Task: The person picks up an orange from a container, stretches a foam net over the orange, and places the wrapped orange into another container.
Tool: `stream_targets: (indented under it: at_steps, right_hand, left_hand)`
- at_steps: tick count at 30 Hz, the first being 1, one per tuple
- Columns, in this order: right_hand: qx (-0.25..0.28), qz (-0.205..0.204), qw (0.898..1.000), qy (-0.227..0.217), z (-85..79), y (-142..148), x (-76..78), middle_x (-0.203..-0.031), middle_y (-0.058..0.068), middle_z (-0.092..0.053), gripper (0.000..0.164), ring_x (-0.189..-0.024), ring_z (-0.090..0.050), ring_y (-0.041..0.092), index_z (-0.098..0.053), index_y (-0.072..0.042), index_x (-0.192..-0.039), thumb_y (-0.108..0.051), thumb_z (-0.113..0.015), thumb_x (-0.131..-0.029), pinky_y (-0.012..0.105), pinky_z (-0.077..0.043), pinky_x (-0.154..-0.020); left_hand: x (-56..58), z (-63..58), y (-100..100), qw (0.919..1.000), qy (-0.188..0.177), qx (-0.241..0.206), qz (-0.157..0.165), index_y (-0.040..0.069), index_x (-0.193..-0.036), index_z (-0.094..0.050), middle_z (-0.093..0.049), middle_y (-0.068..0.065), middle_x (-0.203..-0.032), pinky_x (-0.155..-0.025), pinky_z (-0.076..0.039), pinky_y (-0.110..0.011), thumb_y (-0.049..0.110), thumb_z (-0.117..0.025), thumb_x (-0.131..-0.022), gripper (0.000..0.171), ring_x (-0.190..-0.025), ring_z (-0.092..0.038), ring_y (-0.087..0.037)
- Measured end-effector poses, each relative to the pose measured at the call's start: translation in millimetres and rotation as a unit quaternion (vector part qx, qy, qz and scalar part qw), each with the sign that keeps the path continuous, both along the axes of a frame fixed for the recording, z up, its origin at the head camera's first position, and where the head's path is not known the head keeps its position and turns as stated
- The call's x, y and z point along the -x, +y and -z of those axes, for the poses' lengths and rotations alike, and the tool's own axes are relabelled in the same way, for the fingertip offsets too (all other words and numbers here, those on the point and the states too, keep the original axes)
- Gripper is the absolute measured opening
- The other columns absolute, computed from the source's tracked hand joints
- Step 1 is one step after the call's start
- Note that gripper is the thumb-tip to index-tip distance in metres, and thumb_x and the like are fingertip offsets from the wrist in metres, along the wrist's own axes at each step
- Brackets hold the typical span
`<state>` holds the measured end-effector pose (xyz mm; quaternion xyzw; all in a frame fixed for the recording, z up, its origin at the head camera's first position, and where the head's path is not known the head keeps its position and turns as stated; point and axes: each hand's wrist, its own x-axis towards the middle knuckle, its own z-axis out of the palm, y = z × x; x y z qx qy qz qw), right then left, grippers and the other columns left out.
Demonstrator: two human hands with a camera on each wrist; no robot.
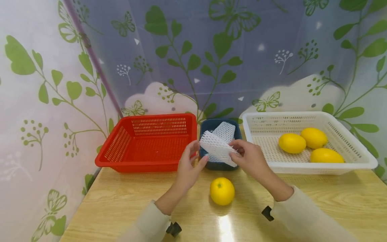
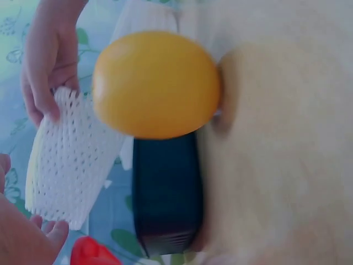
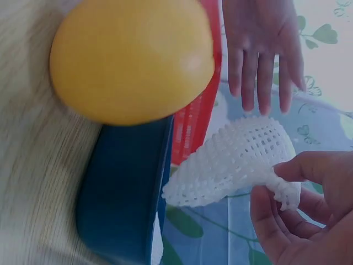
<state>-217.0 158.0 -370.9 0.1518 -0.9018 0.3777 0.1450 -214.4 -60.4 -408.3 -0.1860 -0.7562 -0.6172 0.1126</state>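
Note:
A white foam fruit net [image 1: 216,146] hangs tilted above a small dark blue bin [image 1: 222,166]. My right hand [image 1: 249,157] pinches the net's right end between thumb and fingers, as the right wrist view also shows. Close to its other end is my left hand [image 1: 188,168], fingers extended; in the right wrist view the fingertips [image 3: 265,105] lie just beside the mesh. More white foam netting [image 1: 225,131] sits in the bin. On the table in front of the bin rests one yellow fruit [image 1: 222,191], large in both wrist views.
Left of the bin stands a red plastic basket [image 1: 145,164] with nothing seen inside. On the right, a white plastic basket [image 1: 302,166] holds three yellow fruits [image 1: 292,143]. A patterned curtain [image 1: 181,60] hangs behind the wooden table [image 1: 121,201].

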Motion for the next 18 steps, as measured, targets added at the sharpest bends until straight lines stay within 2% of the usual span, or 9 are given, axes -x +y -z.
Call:
stream_targets:
  at_steps: [3, 8, 15, 18]
  right_hand:
    - [0.019, -0.014, 1.0, -0.013, -1.4, 0, -5.1, -0.089, 0.007, -0.069, 0.023, -0.074, -0.06, 0.018, -0.067, -0.003, -0.107, -0.007, -0.072, -0.086, 0.033, -0.054, -0.07]
    - [0.047, -0.031, 0.997, -0.055, -7.1, 0, -10.9, -0.09, 0.006, -0.068, 0.025, -0.077, -0.061, 0.017, -0.066, -0.003, -0.11, -0.01, -0.073, -0.086, 0.03, -0.054, -0.072]
    - [0.068, -0.037, 0.991, -0.107, -11.2, 1, -13.9, -0.093, 0.007, -0.068, 0.028, -0.08, -0.061, 0.018, -0.065, -0.002, -0.111, -0.014, -0.073, -0.087, 0.028, -0.052, -0.072]
    - [0.073, -0.041, 0.99, -0.118, -9.5, 0, -14.2, -0.091, 0.007, -0.067, 0.027, -0.079, -0.061, 0.019, -0.066, -0.002, -0.11, -0.012, -0.074, -0.086, 0.027, -0.053, -0.07]
  left_hand:
    - [6.5, -6.4, -3, 0.9999, -0.003, -0.004, -0.013, 0.005, -0.145, -0.038, -0.048, -0.012, -0.142, -0.108, -0.038, -0.044, 0.02, -0.067, -0.093, 0.061, -0.131, -0.045, -0.028]
    - [12.0, -9.9, -7, 0.9992, -0.021, -0.02, -0.027, 0.002, -0.139, -0.047, -0.054, -0.016, -0.137, -0.108, -0.038, -0.045, 0.014, -0.065, -0.094, 0.05, -0.129, -0.049, -0.029]
    - [-2.8, -31.1, -7, 0.9992, -0.023, -0.023, -0.025, -0.008, -0.127, -0.055, -0.059, -0.024, -0.126, -0.106, -0.039, -0.049, 0.004, -0.063, -0.093, 0.037, -0.12, -0.055, -0.035]
    - [0.6, -26.4, -7, 0.9987, -0.028, -0.029, -0.031, -0.009, -0.119, -0.06, -0.063, -0.024, -0.116, -0.103, -0.043, -0.046, 0.003, -0.064, -0.092, 0.03, -0.111, -0.059, -0.035]
